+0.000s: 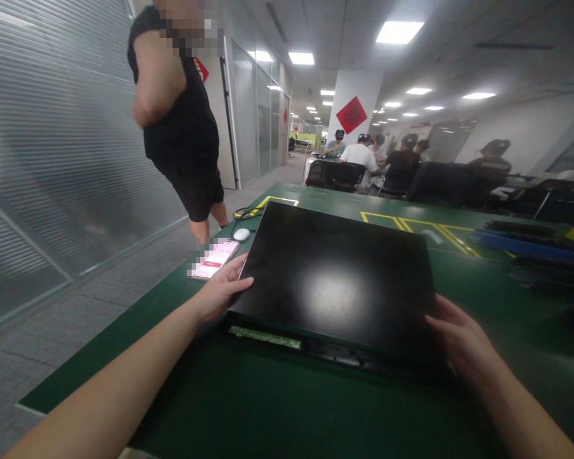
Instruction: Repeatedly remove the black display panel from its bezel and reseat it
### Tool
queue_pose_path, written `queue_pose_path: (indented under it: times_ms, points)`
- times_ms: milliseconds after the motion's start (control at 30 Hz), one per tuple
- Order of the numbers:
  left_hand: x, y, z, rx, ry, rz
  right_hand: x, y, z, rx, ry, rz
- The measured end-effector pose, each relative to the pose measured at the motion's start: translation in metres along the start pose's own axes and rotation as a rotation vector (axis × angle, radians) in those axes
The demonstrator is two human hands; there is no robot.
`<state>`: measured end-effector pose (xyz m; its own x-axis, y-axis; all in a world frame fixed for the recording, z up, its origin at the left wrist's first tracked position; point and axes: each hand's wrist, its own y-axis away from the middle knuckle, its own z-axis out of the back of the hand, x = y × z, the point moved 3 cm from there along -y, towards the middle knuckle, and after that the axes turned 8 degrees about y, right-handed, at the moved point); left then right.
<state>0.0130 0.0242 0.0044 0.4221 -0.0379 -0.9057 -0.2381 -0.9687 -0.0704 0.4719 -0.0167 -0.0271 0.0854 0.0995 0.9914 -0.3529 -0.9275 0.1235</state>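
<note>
A black flat display panel (pixel 344 268) is held between my two hands over the green table (pixel 277 408). A ceiling light reflects off its glossy face. Along its near edge runs a green circuit board strip (pixel 265 338). My left hand (pixel 224 284) grips the left edge, thumb on top and fingers partly hidden beneath. On the opposite edge my right hand (pixel 463 335) is closed round the near right side. Whether the panel touches the table underneath I cannot tell.
Beyond my left hand lie a lit phone (pixel 215 258), a white mouse (pixel 241 234) and a black cable (pixel 246 213). Dark panels and a blue tray (pixel 530 244) sit at the right. A person (pixel 181 121) stands left of the table; several people sit farther back.
</note>
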Motion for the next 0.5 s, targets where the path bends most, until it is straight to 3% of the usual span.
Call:
queue_pose_path:
  times_ms: [500]
  points:
    - [0.017, -0.004, 0.008, 0.015, -0.053, 0.056, -0.006, -0.009, 0.009, 0.067, 0.062, -0.016]
